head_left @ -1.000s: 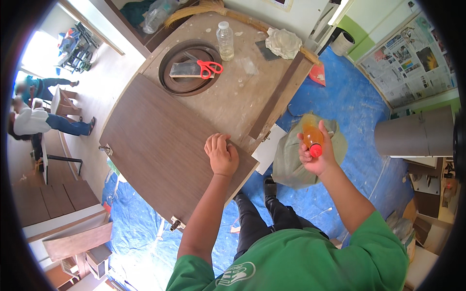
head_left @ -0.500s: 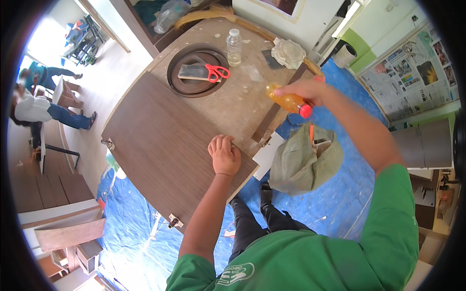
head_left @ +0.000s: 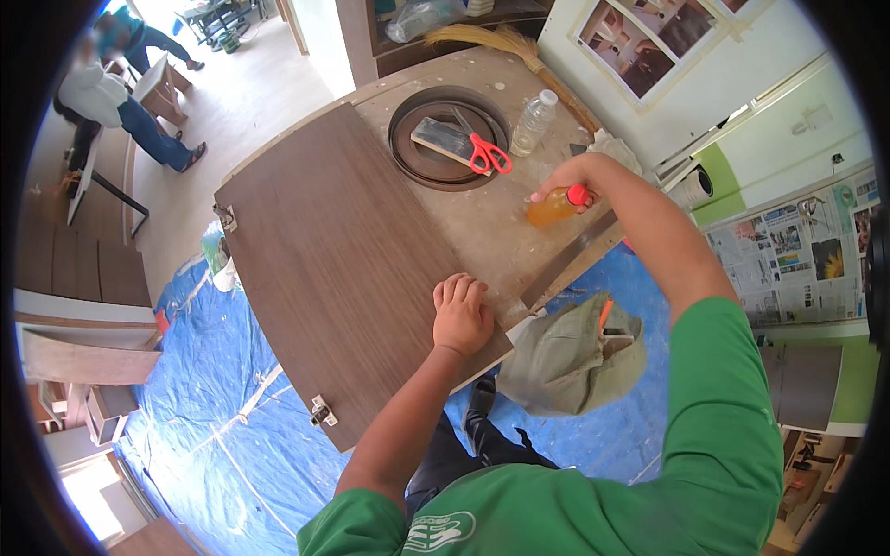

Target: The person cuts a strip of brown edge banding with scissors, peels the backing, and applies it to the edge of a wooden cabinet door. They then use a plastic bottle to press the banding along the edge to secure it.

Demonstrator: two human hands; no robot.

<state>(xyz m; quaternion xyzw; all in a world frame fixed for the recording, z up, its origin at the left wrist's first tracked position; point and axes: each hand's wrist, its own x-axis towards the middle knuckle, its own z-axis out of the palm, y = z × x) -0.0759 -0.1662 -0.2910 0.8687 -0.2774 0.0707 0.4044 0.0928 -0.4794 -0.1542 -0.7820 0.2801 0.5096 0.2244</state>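
My right hand (head_left: 575,190) is closed round a small bottle of orange liquid (head_left: 551,209) with a red cap, held over the worktable (head_left: 487,218) and leaning. Whether its base touches the tabletop I cannot tell. Flat on the near corner of a brown wood-grain panel (head_left: 348,269) rests my left hand (head_left: 461,315), fingers spread and holding nothing. Beyond the bottle a clear bottle with a white cap (head_left: 534,125) stands upright. Next to it, red-handled scissors (head_left: 489,155) and a dark flat block (head_left: 443,139) lie on coiled brown edging strip (head_left: 400,139).
A grass broom (head_left: 519,51) lies along the table's far edge, near crumpled pale cloth or paper (head_left: 614,150). Close to my legs hangs or stands a grey-green bag (head_left: 565,366) with tools. Hinges (head_left: 322,410) stick out from the panel's left edge. Two people (head_left: 107,97) are at the far left.
My right hand has brought the orange bottle from beyond the table's right edge to over the tabletop, turning it more upright. My left hand stays on the panel. The whole view has shifted.
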